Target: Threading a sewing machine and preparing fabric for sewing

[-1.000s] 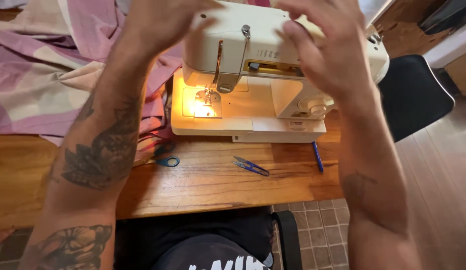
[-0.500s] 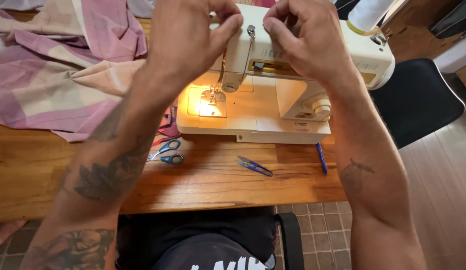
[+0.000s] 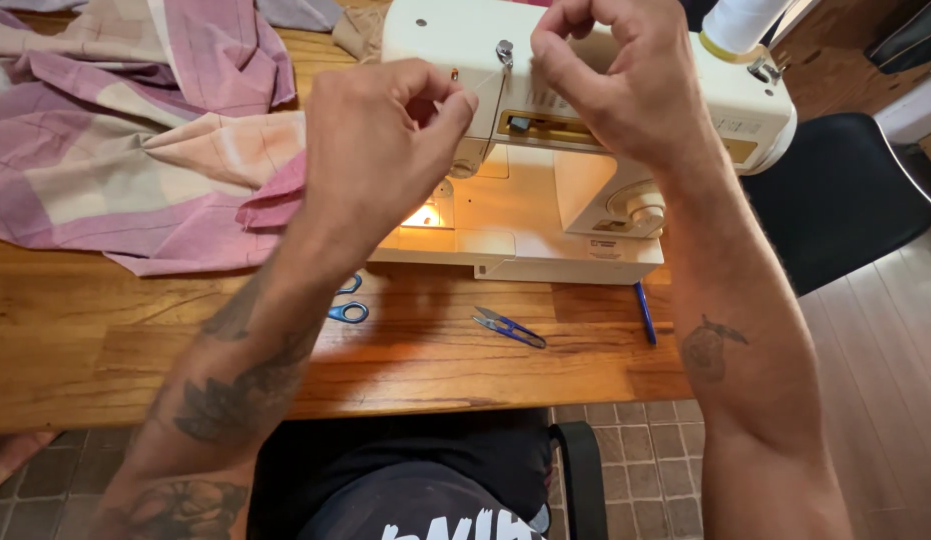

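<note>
While my hands have risen to the sewing machine [image 3: 585, 130] top, the view sits closer. My left hand [image 3: 380, 150] and right hand [image 3: 615, 80] pinch thread [image 3: 488, 85] narrowly near the tabletop's far edge.

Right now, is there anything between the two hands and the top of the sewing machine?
Nothing visible. The left hand and the right hand are both raised at the top of the cream sewing machine, fingers pinched near its metal thread guide. The thread itself is too thin to see clearly.
</note>
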